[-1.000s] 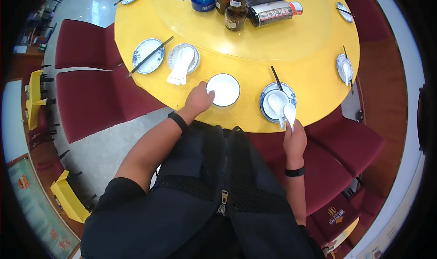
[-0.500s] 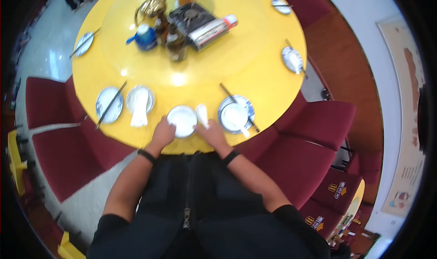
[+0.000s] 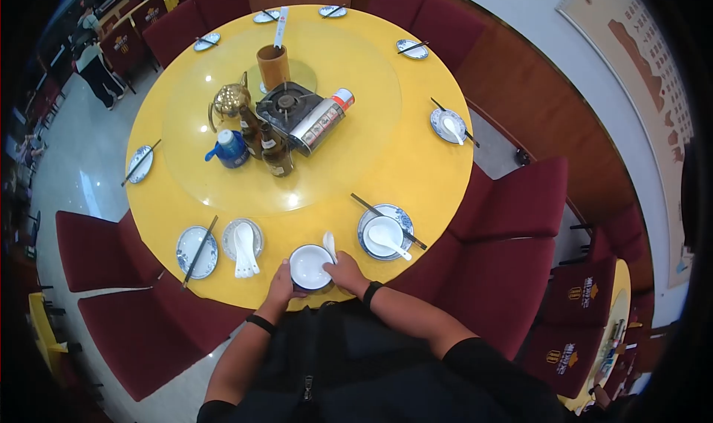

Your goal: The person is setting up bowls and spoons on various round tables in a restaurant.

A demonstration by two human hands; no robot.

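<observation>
From where I stand, the round yellow surface takes up most of the view, ringed by maroon chairs. A clear round panel lies over its middle, carrying a dark gas stove with a silvery side. Beside the stove stand a brass teapot, a bamboo holder, brown bottles and a blue container.

Nearer the person, a patterned plate at the right bears a small bowl, with a pair of chopsticks and a white spoon laid across. A second patterned plate sits at the far left with its own chopsticks, just beside a dish holding several white spoons.

Between these settings, at the near edge, is the dark-rimmed white bowl; whether it touches the surface I cannot tell. The left hand grips it from the left side. The right hand grasps it opposite, thumb at the rim, while also clasping a loose spoon that points away from the body.
</observation>
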